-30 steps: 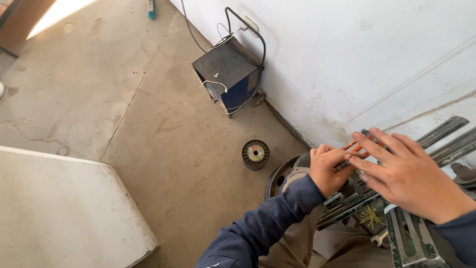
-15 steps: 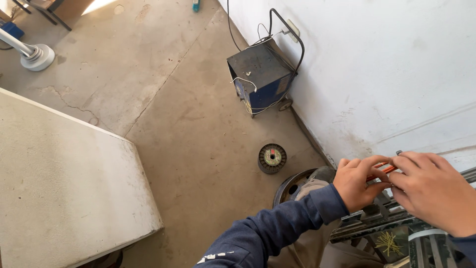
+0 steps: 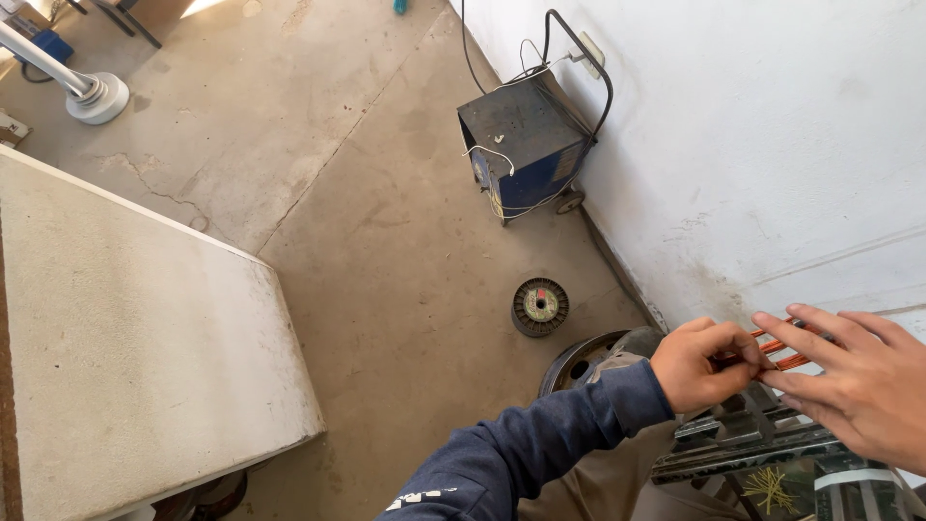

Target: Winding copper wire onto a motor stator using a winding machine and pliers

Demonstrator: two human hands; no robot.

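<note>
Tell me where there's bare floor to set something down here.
Bare concrete floor lies between the pale slab table, the blue box machine and the round wire spool. It is crowded by the wall, where both hands work copper strips over stacked metal parts.

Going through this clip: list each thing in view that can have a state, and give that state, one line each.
left hand: pinched shut on the copper wires
right hand: fingers spread flat, resting on the wires
copper wires: bunched, held between both hands
metal frame: lying under the hands
welding machine: upright by the wall, cable attached
wire spool: flat on the floor
</note>
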